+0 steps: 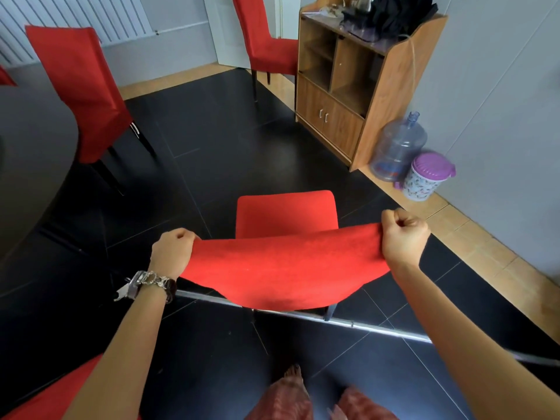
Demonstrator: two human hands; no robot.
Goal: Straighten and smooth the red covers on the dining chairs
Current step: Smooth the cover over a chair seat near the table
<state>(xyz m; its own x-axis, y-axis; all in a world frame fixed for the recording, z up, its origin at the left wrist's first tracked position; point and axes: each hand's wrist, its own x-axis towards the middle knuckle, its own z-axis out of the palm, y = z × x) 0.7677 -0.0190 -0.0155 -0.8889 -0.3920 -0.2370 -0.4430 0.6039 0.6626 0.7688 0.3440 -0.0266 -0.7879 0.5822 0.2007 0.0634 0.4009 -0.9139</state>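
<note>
1. Cover (pixel 285 268): red, on the back of the nearest chair, directly below us. It is stretched between our two hands, and its top edge rises toward the right.
2. Left hand (pixel 171 253): fingers curled tight round the cover's top left corner. There is a bracelet (pixel 151 281) at the wrist.
3. Right hand (pixel 404 237): fist closed on the cover's top right corner, held a little higher than the left.
4. Seat (pixel 286 213): same chair, red-covered, lying flat beyond the stretched cover.
5. Left chair (pixel 81 92): red-covered, drawn up to a dark table (pixel 30 140).
6. Far chair (pixel 266 40): red-covered, just beside the cabinet.
7. Cabinet (pixel 378 95): wood, against the right wall, with open shelves above two doors. We cannot identify the dark items on top.
8. Jug (pixel 397 150): clear bluish water bottle, upright on the floor just beside the cabinet.
9. Bucket (pixel 427 177): patterned, with a purple lid, just beside the jug.
10. Strip (pixel 303 315): metal, crossing the dark floor under the nearest chair.
</note>
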